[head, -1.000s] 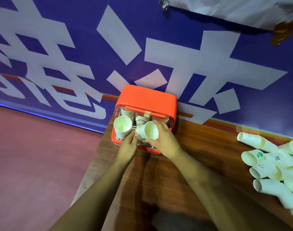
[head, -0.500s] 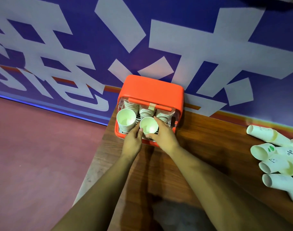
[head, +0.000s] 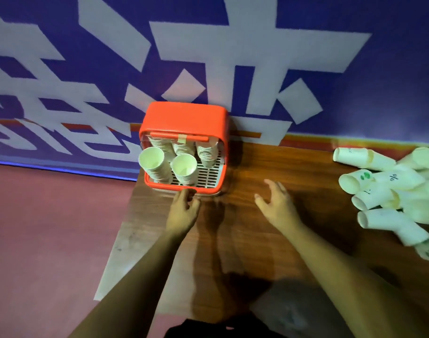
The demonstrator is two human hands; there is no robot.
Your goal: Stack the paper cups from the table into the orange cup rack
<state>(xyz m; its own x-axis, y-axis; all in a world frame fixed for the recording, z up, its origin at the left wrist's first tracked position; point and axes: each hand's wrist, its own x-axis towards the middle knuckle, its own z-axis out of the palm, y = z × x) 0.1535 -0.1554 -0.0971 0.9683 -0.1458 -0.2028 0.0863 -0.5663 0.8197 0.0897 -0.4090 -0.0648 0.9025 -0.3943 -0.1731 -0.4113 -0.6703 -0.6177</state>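
Right hand [head: 278,207] (spread, empty) is held over the table [head: 269,240] while loose paper cups [head: 389,191] are left unstacked beside the part-filled orange cup rack [head: 184,118].

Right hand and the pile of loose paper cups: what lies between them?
Nothing: the head view shows only bare wooden table between the open right hand and the paper cups.

A wood-grain table [head: 269,240] abuts a blue banner [head: 391,69] printed with large white characters, above an orange stripe [head: 355,142], beside a reddish floor [head: 50,240].
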